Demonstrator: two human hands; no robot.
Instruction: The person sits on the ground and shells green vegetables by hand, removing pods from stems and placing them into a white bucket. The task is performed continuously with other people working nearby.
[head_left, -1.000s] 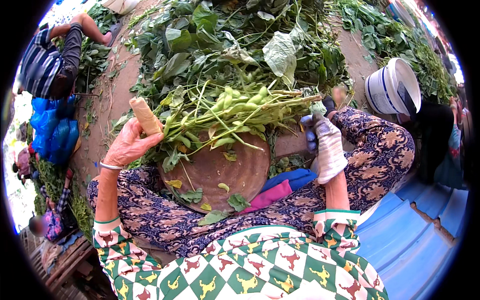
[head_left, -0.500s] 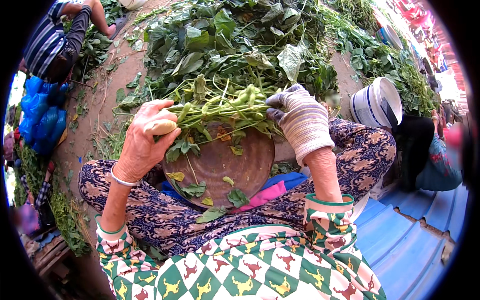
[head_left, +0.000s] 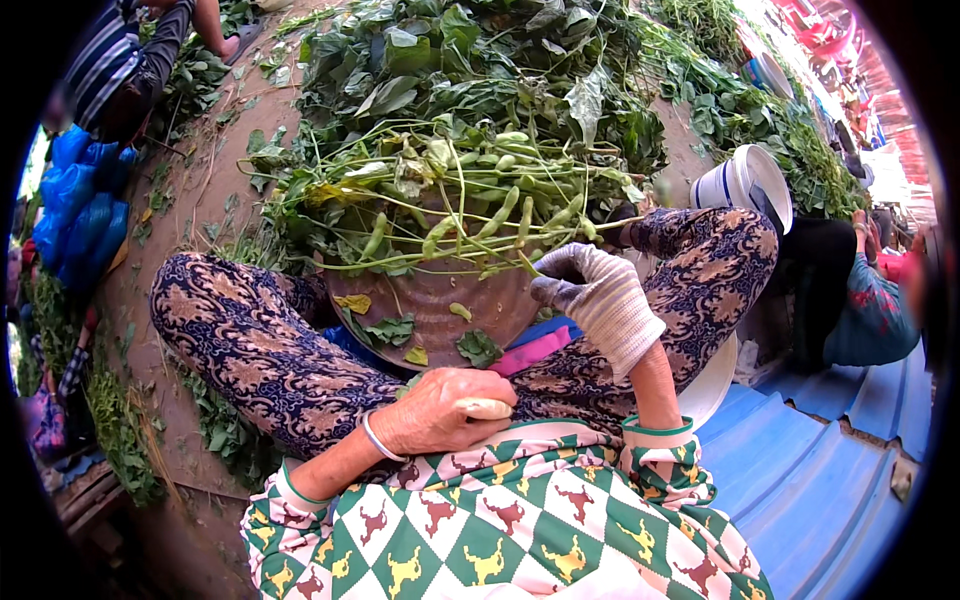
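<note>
Cut soybean stalks with green pods [head_left: 497, 215] lie across the far half of a round brown metal basin [head_left: 430, 312] between my legs. A few loose leaves and a pod rest inside the basin. My right hand [head_left: 595, 287], in a striped knit glove, is at the near right edge of the stalks. Its fingers are curled together beside a pod tip; whatever lies between them is hidden. My left hand [head_left: 445, 412], bare with a pale cover on one finger, is closed low over my lap, near the basin's near rim. Its fingertips and anything inside are hidden.
A big heap of leafy stalks [head_left: 470, 70] rises beyond the basin. At right stand a white bucket [head_left: 722, 186] and blue corrugated sheets [head_left: 790, 480]. Blue plastic bags [head_left: 80, 215] lie at left. Other people sit at the upper left and at right.
The raised bundle of stalks is now down across the basin. My left hand has left it and drawn back to my lap. My right hand has moved slightly down and nearer.
</note>
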